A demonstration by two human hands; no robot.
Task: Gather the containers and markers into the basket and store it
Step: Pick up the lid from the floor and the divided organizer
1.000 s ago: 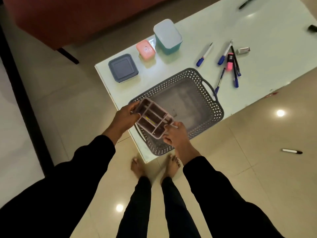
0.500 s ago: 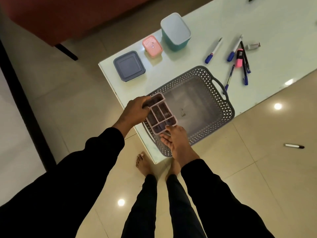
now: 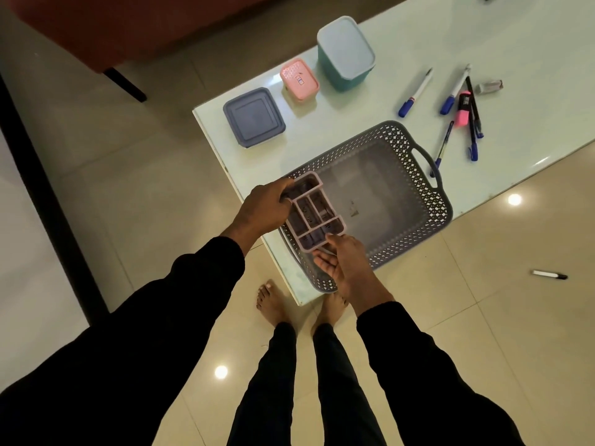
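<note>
**Organiser settles into the basket's near-left corner**

Now that it has dropped from mid-air, the grey basket (image 3: 415, 201) on the table (image 3: 531, 43) takes the pink divided organiser (image 3: 314, 214). Left hand (image 3: 264, 207) stays curled on its far-left edge; right hand (image 3: 341, 262) pinches the near rim. First container in, judging by the rest: lidded containers (image 3: 252, 120) far left, markers (image 3: 415, 93) far right, one marker on the floor (image 3: 549, 275).

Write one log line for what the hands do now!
left hand grips divided tray | right hand holds its near edge | over basket
</note>
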